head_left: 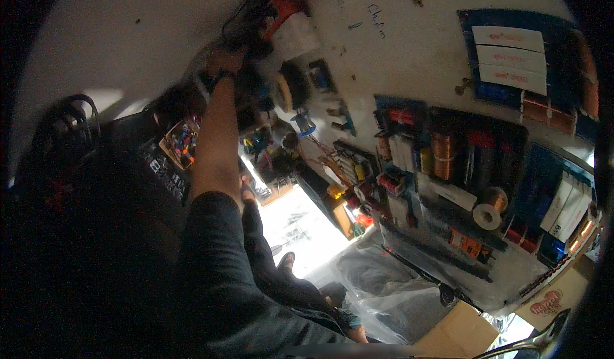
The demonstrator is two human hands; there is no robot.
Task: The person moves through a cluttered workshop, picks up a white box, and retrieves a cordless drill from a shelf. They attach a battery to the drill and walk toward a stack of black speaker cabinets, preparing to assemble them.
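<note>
My left arm [216, 141], in a dark sleeve that ends near the elbow, reaches up across the middle of the picture. My left hand [225, 61], with a dark band at the wrist, is at a cluster of dark objects [256, 44] by the wall. Its fingers are lost in shadow and blur, so whether it grips anything cannot be told. Just right of it hangs an orange-red item [286, 4] above a white one [298, 34]. A pale-rimmed spool [283, 91] is below these. My right hand does not show.
Copper wire spools [442, 155], a white-ended wire reel [490, 208] and white boxes [510, 55] line the wall at right. Below is a bright white surface [297, 228] with tools; a dark-clothed person's limbs [259, 250] are beside it. Clear plastic sheeting [377, 272] and cardboard [457, 333] lie nearer.
</note>
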